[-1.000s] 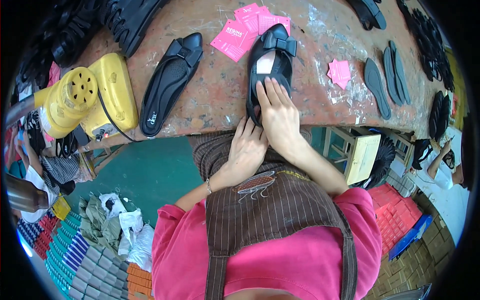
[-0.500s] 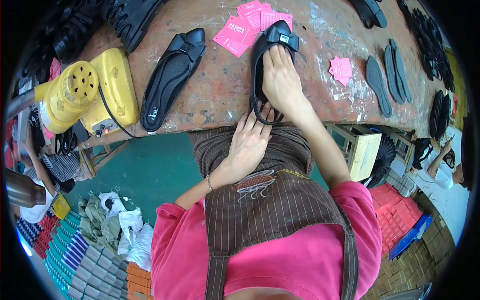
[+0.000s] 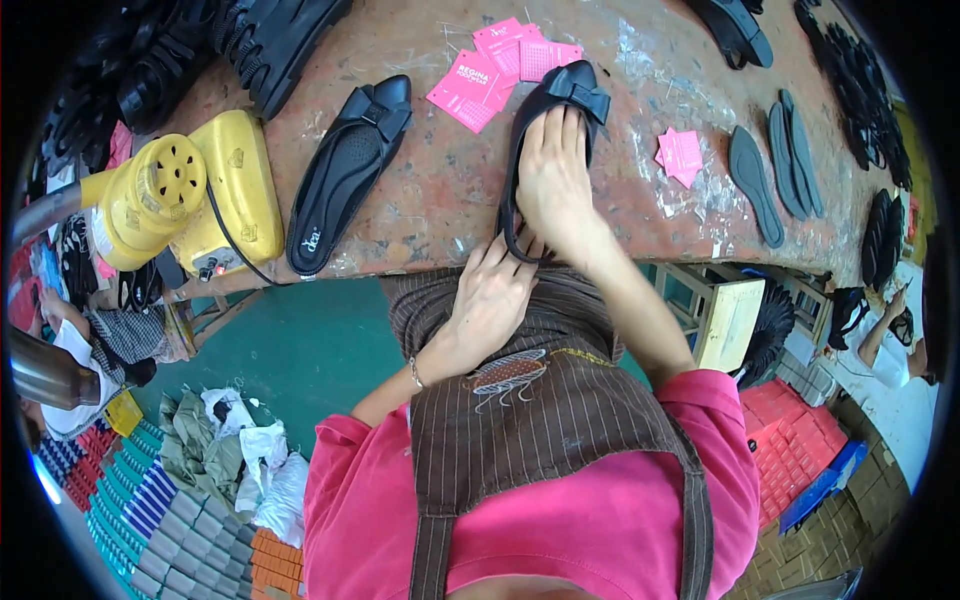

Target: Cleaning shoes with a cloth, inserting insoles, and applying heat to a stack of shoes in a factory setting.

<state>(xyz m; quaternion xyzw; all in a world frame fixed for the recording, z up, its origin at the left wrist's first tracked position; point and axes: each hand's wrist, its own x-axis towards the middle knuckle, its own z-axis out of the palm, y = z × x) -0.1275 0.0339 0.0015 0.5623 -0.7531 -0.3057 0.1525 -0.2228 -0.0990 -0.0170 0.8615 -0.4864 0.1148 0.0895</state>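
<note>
A black flat shoe (image 3: 508, 165) with a bow near its pointed toe rests at the front of the worktable, heel at the near edge. My right hand (image 3: 555, 185) reaches into its opening, fingers together and tips just under the bow; what lies beneath them is hidden. At the heel, my left hand (image 3: 490, 300) grips the back rim, its fingertips partly covered by the shoe. To the left lies the matching black shoe (image 3: 345, 175), its padded black insole showing. Pink printed cards (image 3: 475, 90) lie beyond and between the two shoes.
A yellow machine (image 3: 215, 190) with a round vented head and a cable stands at the left. Grey insoles (image 3: 760, 185) and a smaller pink card pile (image 3: 680, 155) lie on the worktable (image 3: 440, 190) at right. Black footwear (image 3: 285, 50) crowds the far left.
The whole view has shifted slightly. The held shoe has turned a little, heel leftward, and the bright spot on its bow is gone. Both hands keep their places on it.
</note>
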